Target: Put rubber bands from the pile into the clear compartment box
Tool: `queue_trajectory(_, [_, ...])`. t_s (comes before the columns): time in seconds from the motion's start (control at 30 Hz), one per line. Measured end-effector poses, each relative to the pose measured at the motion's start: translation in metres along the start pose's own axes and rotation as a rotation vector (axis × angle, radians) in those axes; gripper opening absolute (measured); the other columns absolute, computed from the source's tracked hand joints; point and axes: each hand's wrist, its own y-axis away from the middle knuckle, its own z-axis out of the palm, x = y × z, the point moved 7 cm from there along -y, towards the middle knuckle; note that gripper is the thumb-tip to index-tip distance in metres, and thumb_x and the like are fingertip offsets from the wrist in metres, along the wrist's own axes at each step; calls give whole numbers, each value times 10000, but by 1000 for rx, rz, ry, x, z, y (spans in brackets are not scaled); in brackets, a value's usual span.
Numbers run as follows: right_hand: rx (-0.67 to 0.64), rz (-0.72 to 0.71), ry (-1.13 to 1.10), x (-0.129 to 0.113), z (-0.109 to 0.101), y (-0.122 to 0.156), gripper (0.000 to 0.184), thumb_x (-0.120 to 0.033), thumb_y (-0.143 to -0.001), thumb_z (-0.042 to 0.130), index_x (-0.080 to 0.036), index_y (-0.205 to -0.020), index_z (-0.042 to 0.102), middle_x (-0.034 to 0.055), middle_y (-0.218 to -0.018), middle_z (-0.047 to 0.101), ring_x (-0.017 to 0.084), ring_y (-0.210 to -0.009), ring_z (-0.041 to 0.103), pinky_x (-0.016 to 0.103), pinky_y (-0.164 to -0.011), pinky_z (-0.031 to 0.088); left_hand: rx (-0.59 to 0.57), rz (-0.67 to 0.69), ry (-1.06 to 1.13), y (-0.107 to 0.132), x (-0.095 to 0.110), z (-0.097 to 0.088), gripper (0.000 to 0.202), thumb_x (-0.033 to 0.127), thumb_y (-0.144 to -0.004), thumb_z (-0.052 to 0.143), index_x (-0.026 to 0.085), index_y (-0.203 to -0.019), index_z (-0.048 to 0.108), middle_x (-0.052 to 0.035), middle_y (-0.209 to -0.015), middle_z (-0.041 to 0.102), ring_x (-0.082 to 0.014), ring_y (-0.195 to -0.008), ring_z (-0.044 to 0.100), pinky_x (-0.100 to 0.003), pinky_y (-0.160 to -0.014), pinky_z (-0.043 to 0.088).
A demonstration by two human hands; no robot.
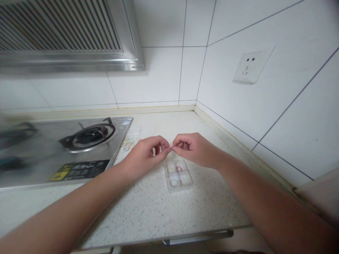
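Note:
Between the fingertips of both hands is a thin white elastic band point(171, 146), mostly covered by the fingers. My left hand point(148, 151) pinches one end of it, and my right hand point(194, 148) pinches the other. Just below them, a clear plastic compartment box point(178, 188) lies on the counter. Its compartments hold a few loops: a yellowish one point(170, 170), a red one point(179, 169) and a pale blue one point(174, 182). Left of my left hand, several small bands point(128, 143) in yellowish and pale tones are scattered in a loose pile.
A clear flat piece, perhaps a lid point(134, 132), lies behind the pile. The steel gas stove point(113, 130) with its burner point(92, 135) borders the speckled counter point(148, 218) on the left. Above hangs a range hood point(132, 53). The tiled wall at right carries a socket point(247, 67).

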Motion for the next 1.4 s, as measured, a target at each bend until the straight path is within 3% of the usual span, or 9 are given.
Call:
queue_trajectory(0.8, [-22, -51, -58, -3, -3, 0, 167, -321, -871, 617, -157, -880, 647, -12, -676, 572, 90, -615, 503, 222, -563, 385, -51, 33, -53, 0, -2, 4, 90, 257, -881, 582, 186, -873, 637, 14, -732, 624, -101, -634, 539, -225, -586, 402])
queue_trajectory(1.03, [22, -91, -33, -4, -6, 1, 162, -315, -863, 627, -154, -870, 647, -20, -655, 549, 83, -595, 484, 222, -554, 384, -90, 14, -71, 0, 0, 4, 209, 339, -941, 512, 186, -912, 652, 4, -752, 630, -117, -648, 536, -245, -610, 392])
queue_trajectory(1.23, [88, -179, -57, -7, -10, 3, 128, -273, -826, 667, -152, -856, 639, -33, -622, 523, 70, -552, 468, 203, -514, 374, -154, -56, 119, 0, -5, 6, 413, 428, -995, 389, 155, -823, 647, -13, -756, 623, -138, -728, 562, -265, -699, 413])
queue_trajectory(1.4, [89, -209, -58, -6, -8, 3, 116, -256, -814, 677, -154, -852, 636, -31, -622, 521, 74, -556, 469, 201, -511, 377, -167, -128, 248, -1, -8, 12, 329, 413, -945, 503, 139, -821, 637, -3, -714, 596, -124, -677, 519, -247, -651, 394])
